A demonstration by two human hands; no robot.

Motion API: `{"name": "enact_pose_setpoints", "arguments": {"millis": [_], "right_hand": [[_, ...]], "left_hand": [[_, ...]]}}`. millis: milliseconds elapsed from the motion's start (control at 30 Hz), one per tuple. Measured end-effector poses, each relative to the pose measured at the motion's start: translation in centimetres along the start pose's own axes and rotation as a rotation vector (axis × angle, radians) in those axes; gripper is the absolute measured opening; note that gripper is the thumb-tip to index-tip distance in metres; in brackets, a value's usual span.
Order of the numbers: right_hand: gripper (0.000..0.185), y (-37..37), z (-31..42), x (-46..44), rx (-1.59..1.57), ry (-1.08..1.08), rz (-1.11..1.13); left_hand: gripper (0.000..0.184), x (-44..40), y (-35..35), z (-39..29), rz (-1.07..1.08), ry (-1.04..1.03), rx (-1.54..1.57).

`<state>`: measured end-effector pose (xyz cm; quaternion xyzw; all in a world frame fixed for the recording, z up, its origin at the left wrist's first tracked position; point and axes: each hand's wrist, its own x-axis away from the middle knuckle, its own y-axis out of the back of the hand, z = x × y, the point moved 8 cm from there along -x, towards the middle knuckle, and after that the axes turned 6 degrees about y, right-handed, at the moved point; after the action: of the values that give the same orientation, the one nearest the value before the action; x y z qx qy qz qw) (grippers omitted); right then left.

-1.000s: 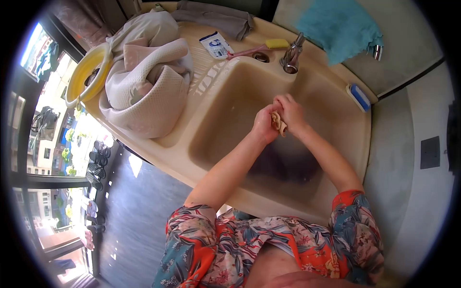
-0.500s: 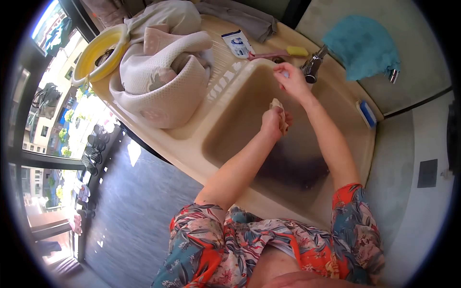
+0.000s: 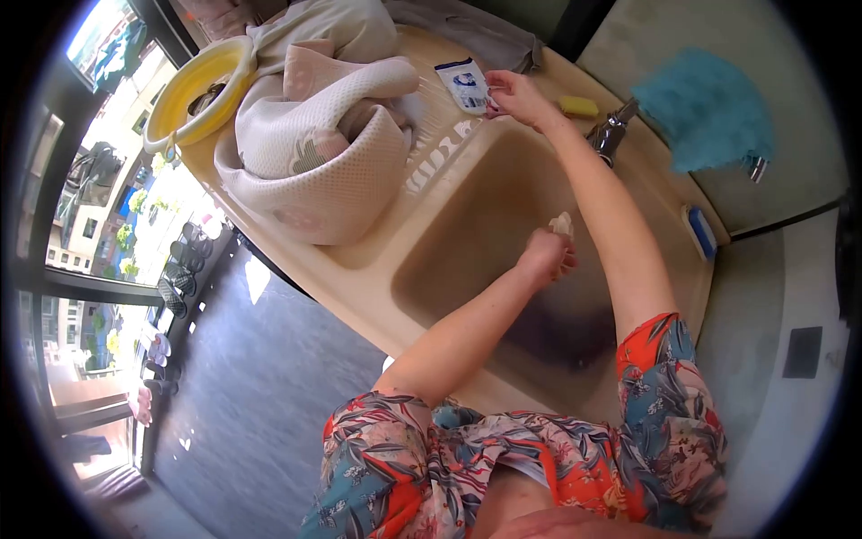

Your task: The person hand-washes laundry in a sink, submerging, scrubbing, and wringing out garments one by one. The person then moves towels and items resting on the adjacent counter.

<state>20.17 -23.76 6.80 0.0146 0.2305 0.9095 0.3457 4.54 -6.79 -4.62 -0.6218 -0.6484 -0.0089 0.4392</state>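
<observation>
My left hand (image 3: 548, 257) is closed around a small, crumpled beige cloth (image 3: 562, 225) over the basin of the sink (image 3: 485, 198). Part of the cloth sticks out above the fist. Up at the back rim, my right hand (image 3: 516, 97) reaches beside a white and blue packet (image 3: 463, 85), its fingers curved and at the packet's right edge. Whether they grip anything there is too small to tell. Right of that hand lie a yellow sponge-like piece (image 3: 578, 107) and the tap (image 3: 611, 133). Dark water or fabric shows low in the basin.
A bundled pale quilted fabric (image 3: 314, 153) rests on the drainboard, with a yellow basin (image 3: 193, 90) behind it at left. A blue brush (image 3: 699, 232) lies on the right rim. A turquoise cloth (image 3: 705, 112) hangs at the wall. Shoes (image 3: 184, 269) stand on the floor.
My right hand has left the cloth and moved up and left past the tap to the packet. My left hand still holds the cloth. The view has shifted.
</observation>
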Motion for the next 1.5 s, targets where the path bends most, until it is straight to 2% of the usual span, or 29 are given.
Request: {"name": "enact_pose_setpoints", "arguments": {"millis": [33,133,200,333,433,533,633,667,767,833,933,967,1000,1033,1100,1133,1167,1267,1300,1400,1433,1500], "right_hand": [[0.037,0.3,0.0,1.0,-0.115,0.021,-0.004],[0.027,0.9,2.1,6.3,-0.083,0.169,0.006],[0.026,0.9,2.3,11.4,-0.077,0.01,0.113],[0.035,2.1,-3.4,21.2,-0.432,-0.372,0.185],[0.033,2.5,-5.6,26.5,-0.645,-0.335,0.225],[0.031,3.4,-8.2,29.5,-0.767,-0.363,-0.136],[0.028,3.2,-7.9,29.8,-0.923,-0.393,-0.298],[0.026,3.5,-8.1,29.5,-0.907,-0.391,-0.319],[0.019,4.3,-9.4,27.8,-0.804,-0.397,-0.375],[0.016,4.4,-9.6,26.2,-0.658,-0.421,-0.402],[0.015,3.3,-2.8,24.3,0.09,-0.138,-0.566],[0.017,0.3,2.0,24.7,0.327,0.125,-0.517],[0.023,-2.6,5.9,25.6,0.562,0.39,-0.456],[0.024,-1.5,4.1,24.7,0.49,0.222,-0.472],[0.027,1.2,-1.3,21.9,0.337,-0.117,-0.491],[0.029,2.1,-3.2,21.4,0.256,-0.286,-0.507],[0.026,2.6,-2.9,20.8,0.434,-0.238,-0.491],[0.026,-0.3,3.2,22.9,0.649,0.241,-0.588],[0.026,-1.9,5.8,24.3,0.604,0.353,-0.574],[0.027,-2.0,3.4,24.3,0.575,0.373,-0.642],[0.028,0.5,-2.1,22.5,0.473,-0.028,-0.638],[0.028,2.6,-1.7,22.1,0.535,-0.048,-0.625]], "left_hand": [[0.021,0.4,-0.2,-0.3,0.006,-0.018,-0.023],[0.021,1.2,-0.5,-0.9,0.031,-0.026,-0.084],[0.017,1.8,-0.7,-2.0,0.052,-0.08,-0.144],[0.012,2.5,-1.3,-3.6,0.11,-0.199,-0.137],[0.017,3.2,-0.5,-4.7,0.021,-0.264,-0.171],[0.021,3.4,0.0,-4.7,-0.052,-0.248,-0.241],[0.017,2.4,0.1,-3.7,-0.046,-0.239,-0.306],[0.016,2.0,0.2,-3.5,-0.05,-0.256,-0.317],[0.017,2.2,1.6,-3.4,-0.18,-0.261,-0.051],[0.021,1.6,2.2,-3.3,-0.136,-0.196,0.068],[0.022,-0.3,4.1,-2.4,0.03,-0.085,0.316],[0.021,-1.8,4.6,-1.7,0.109,-0.046,0.413],[0.023,-5.7,6.8,-1.2,0.087,-0.202,0.26],[0.025,-1.9,5.0,-1.9,-0.006,-0.184,0.429],[0.029,1.5,2.2,-1.5,-0.088,-0.086,0.408],[0.03,0.8,1.6,-0.8,-0.067,-0.008,0.204],[0.028,0.5,1.5,-0.5,-0.069,-0.004,0.23],[0.025,-0.5,2.3,-1.1,0.044,-0.218,0.631],[0.024,-1.1,3.5,-1.7,0.356,-0.5,0.533],[0.024,-1.9,5.0,-0.8,0.106,-0.38,0.46],[0.024,0.0,2.8,-0.5,-0.1,-0.021,0.383],[0.026,1.4,1.0,-1.0,-0.087,-0.016,0.279]]}}
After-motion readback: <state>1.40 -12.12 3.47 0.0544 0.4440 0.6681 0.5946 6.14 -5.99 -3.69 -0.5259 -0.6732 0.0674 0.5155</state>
